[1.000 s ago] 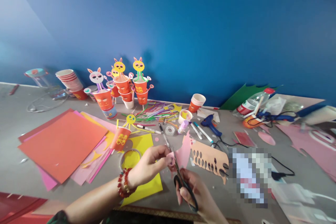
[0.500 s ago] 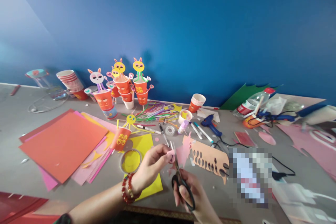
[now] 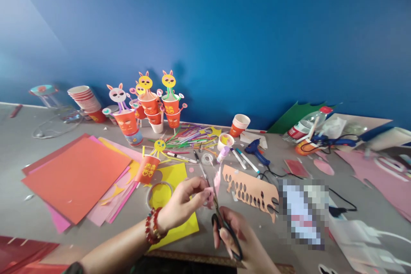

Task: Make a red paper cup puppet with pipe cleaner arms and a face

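Observation:
Between thumb and fingers, my left hand [image 3: 185,201] pinches a small piece of pink paper [image 3: 209,197] with a cut edge. A red bead bracelet circles that wrist. My right hand [image 3: 236,233] grips black-handled scissors [image 3: 224,229], fingers through the loops. Their blades point up and away, touching the pink paper, and a pink strip [image 3: 218,180] stands up beside them. Under my left forearm and hand lies a yellow sheet [image 3: 183,222] with a roll of tape [image 3: 150,199] on it. A red paper cup [image 3: 148,168] with a yellow bunny-like figure lies tilted just behind.
Finished cup figures [image 3: 126,122] stand along the wall, left of pipe cleaners [image 3: 189,136]. Coloured sheets [image 3: 77,175] lie at left. On the right are an orange sheet with cut holes [image 3: 250,188], a blue glue gun [image 3: 257,152] with its cord, and a plastic bottle [image 3: 308,124].
The pink strip by the blades has turned from a broad flap to a narrow upright sliver. Both hands stay close together, with the scissors shifted slightly.

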`<state>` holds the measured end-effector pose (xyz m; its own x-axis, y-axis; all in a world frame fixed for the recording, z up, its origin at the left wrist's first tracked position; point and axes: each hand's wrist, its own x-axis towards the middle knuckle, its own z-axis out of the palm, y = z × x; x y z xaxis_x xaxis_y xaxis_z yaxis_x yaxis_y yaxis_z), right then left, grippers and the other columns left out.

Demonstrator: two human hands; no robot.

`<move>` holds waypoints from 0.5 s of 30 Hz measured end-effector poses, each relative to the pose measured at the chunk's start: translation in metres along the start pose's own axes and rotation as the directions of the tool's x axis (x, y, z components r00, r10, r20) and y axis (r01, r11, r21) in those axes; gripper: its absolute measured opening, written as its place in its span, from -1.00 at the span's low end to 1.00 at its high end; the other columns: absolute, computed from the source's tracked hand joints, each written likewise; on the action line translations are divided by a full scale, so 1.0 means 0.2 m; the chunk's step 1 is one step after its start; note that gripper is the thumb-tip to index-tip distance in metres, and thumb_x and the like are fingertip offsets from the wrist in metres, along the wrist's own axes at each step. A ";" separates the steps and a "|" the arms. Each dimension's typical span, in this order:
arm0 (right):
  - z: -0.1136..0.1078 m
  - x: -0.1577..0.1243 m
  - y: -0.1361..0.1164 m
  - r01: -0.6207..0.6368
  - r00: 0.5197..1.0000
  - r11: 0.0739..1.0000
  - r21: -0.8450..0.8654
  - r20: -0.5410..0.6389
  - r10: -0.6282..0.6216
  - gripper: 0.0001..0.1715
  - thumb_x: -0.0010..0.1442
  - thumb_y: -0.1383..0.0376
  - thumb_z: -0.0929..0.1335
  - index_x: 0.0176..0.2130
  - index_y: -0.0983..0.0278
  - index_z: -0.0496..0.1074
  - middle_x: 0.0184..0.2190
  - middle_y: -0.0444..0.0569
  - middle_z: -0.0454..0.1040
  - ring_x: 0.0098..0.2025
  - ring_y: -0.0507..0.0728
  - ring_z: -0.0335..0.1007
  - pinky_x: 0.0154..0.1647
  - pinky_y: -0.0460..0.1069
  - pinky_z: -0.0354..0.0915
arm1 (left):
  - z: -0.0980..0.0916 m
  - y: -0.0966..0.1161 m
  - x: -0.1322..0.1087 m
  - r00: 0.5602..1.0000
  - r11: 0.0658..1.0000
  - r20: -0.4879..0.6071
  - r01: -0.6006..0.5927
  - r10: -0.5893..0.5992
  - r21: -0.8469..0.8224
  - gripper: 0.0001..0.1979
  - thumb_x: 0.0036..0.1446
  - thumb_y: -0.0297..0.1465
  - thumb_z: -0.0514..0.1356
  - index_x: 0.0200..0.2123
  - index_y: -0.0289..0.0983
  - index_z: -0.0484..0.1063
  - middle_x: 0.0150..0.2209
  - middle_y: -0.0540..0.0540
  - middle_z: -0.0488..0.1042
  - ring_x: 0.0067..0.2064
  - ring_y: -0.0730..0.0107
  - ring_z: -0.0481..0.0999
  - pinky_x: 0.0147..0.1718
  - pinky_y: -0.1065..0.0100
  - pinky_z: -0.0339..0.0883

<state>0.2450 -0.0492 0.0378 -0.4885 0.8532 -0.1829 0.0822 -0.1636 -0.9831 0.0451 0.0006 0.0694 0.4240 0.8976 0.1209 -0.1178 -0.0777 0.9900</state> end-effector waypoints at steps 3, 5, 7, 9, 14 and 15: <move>0.01 0.01 -0.01 0.031 1.000 0.999 -0.019 0.007 -0.031 -0.28 0.13 -0.35 0.31 -0.30 0.26 0.29 -0.54 -0.08 0.43 -0.58 0.00 0.21 -0.60 -0.13 0.02 | 0.00 0.01 -0.01 1.000 1.000 -0.003 0.003 -0.003 0.005 -0.65 0.35 -0.17 0.14 -0.40 -0.29 0.38 -0.45 -0.04 0.47 -0.42 0.44 0.42 -0.39 0.44 0.28; 0.01 0.01 -0.02 0.057 0.998 0.998 -0.026 0.007 -0.057 -0.28 0.12 -0.35 0.31 -0.33 0.25 0.27 -0.55 -0.09 0.42 -0.58 0.00 0.20 -0.57 -0.12 0.04 | 0.00 0.02 -0.01 1.000 1.000 -0.007 0.000 0.000 0.007 -0.66 0.35 -0.19 0.14 -0.40 -0.29 0.38 -0.45 -0.03 0.47 -0.42 0.45 0.42 -0.39 0.45 0.28; 0.02 0.01 -0.03 0.077 0.997 0.997 -0.027 0.005 -0.077 -0.30 0.13 -0.33 0.32 -0.34 0.24 0.24 -0.55 -0.10 0.40 -0.57 -0.01 0.19 -0.55 -0.11 0.06 | 0.00 0.02 -0.01 1.000 1.000 -0.011 -0.009 0.009 0.013 -0.68 0.36 -0.22 0.14 -0.40 -0.29 0.37 -0.44 -0.03 0.48 -0.40 0.45 0.43 -0.37 0.46 0.28; 0.02 0.02 -0.04 0.088 0.996 0.996 -0.020 0.004 -0.088 -0.32 0.14 -0.31 0.32 -0.35 0.24 0.23 -0.55 -0.12 0.39 -0.57 -0.01 0.18 -0.53 -0.11 0.09 | 0.00 0.03 -0.02 1.000 1.000 -0.013 -0.013 0.013 0.017 -0.68 0.36 -0.23 0.14 -0.41 -0.29 0.37 -0.44 -0.02 0.47 -0.40 0.45 0.43 -0.38 0.46 0.27; 0.02 0.01 -0.05 0.083 0.997 0.996 -0.026 -0.002 -0.083 -0.32 0.13 -0.31 0.33 -0.36 0.24 0.24 -0.56 -0.12 0.38 -0.56 0.00 0.18 -0.52 -0.10 0.10 | 0.01 0.03 -0.02 1.000 1.000 -0.008 0.002 -0.001 0.011 -0.68 0.36 -0.24 0.14 -0.42 -0.30 0.36 -0.46 -0.02 0.45 -0.41 0.44 0.41 -0.37 0.45 0.28; 0.02 0.01 -0.05 0.079 0.997 0.997 -0.023 -0.003 -0.079 -0.31 0.12 -0.32 0.33 -0.36 0.24 0.25 -0.56 -0.12 0.37 -0.56 0.00 0.17 -0.52 -0.10 0.09 | 0.01 0.03 -0.02 1.000 1.000 -0.005 0.004 -0.004 0.008 -0.68 0.36 -0.24 0.14 -0.42 -0.30 0.37 -0.45 -0.03 0.46 -0.40 0.44 0.42 -0.37 0.44 0.28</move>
<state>0.2398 -0.0469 0.0463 -0.4907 0.8650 -0.1044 0.0631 -0.0843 -0.9944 0.0442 -0.0034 0.0757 0.4204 0.8999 0.1162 -0.1090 -0.0770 0.9911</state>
